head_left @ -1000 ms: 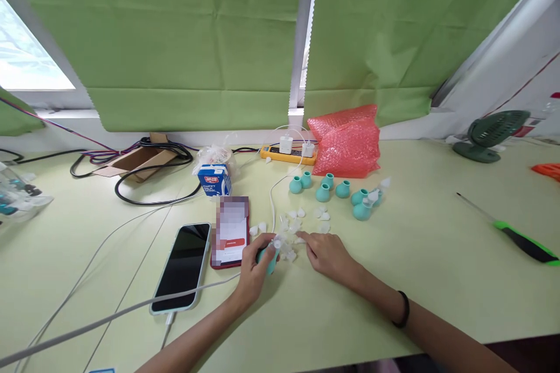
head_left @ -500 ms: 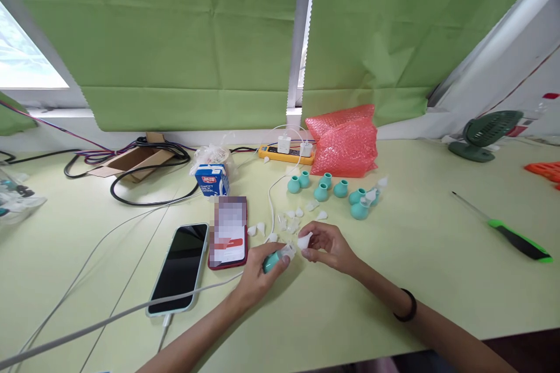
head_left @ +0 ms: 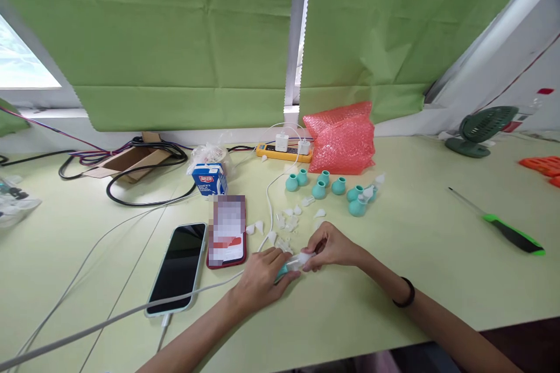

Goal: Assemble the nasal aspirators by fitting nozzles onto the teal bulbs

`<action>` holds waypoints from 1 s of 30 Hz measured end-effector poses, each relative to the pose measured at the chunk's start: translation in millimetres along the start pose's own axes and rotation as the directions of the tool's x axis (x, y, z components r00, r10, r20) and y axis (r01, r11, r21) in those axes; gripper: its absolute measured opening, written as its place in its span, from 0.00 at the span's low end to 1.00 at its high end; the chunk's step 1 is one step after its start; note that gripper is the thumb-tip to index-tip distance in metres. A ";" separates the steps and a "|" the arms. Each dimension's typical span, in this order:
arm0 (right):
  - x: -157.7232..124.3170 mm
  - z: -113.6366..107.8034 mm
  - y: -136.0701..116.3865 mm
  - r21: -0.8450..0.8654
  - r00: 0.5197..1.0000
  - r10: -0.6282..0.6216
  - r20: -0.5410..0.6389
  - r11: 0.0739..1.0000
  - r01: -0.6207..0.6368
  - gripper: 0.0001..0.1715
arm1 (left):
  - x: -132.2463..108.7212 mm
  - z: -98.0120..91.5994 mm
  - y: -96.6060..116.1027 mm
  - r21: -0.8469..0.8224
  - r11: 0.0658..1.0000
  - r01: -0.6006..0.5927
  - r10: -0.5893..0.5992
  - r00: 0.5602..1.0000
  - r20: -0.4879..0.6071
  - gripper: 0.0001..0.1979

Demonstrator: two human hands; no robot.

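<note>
My left hand is closed around a teal rubber bulb that lies on its side, mostly hidden by the fingers. A clear plastic tube sticks out of the bulb toward the right. My right hand pinches a white soft tip against the tube's free end; whether it is seated cannot be made out. Beyond the hands lie loose white tips and clear tube pieces. Several teal bulbs stand farther back, and some at the right have clear and white parts by them.
Two phones, one black-screened and one lit, lie left of my hands, with a white cable crossing. Behind are a blue drink carton, a yellow power strip and pink bubble wrap. A screwdriver and fan are right.
My right hand has brought the white tip down onto the clear tube's end. My left hand has turned over the bulb, now pointing the tube rightward. The view has shifted slightly.
</note>
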State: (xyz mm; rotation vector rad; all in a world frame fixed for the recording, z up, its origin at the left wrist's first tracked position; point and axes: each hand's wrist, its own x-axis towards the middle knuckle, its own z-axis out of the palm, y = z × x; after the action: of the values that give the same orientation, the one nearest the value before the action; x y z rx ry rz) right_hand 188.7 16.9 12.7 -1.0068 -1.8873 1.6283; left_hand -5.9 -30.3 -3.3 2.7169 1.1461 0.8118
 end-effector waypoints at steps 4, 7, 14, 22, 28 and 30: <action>-0.8 1.1 -2.8 0.109 0.995 0.083 0.057 0.990 -0.089 0.11 | -1.4 2.2 1.7 0.081 0.995 -0.066 0.067 0.998 -0.014 0.11; -0.6 3.0 -4.8 0.150 0.995 0.095 0.041 0.984 -0.100 0.10 | -1.9 2.6 1.8 0.084 0.994 -0.076 0.078 0.997 -0.016 0.11; 0.7 12.3 -5.1 0.209 0.998 0.004 -0.055 0.978 0.008 0.11 | -1.2 -7.5 5.9 -0.134 0.989 0.066 -0.066 0.998 0.003 0.13; -11.7 -36.9 -34.6 -0.219 0.731 -0.335 -0.595 0.942 0.253 0.12 | 3.2 -13.4 -6.6 0.065 0.989 0.136 -0.128 0.984 -0.124 0.21; -5.9 -74.6 -19.8 -0.664 0.493 -0.541 -0.682 0.740 -0.106 0.14 | 13.6 -18.4 -14.9 0.487 0.801 0.348 -0.304 0.937 -0.170 0.22; -1.6 -78.1 -10.6 -0.732 0.502 -0.571 -0.650 0.648 -0.212 0.14 | 15.8 -22.6 -14.7 0.537 0.743 0.400 -0.358 0.915 -0.187 0.19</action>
State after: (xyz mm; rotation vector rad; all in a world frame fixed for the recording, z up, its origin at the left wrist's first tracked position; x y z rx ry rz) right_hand 244.9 65.6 38.9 -1.4418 -1.7407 -0.0659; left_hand -17.5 -11.7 19.0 2.6939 2.1765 0.5721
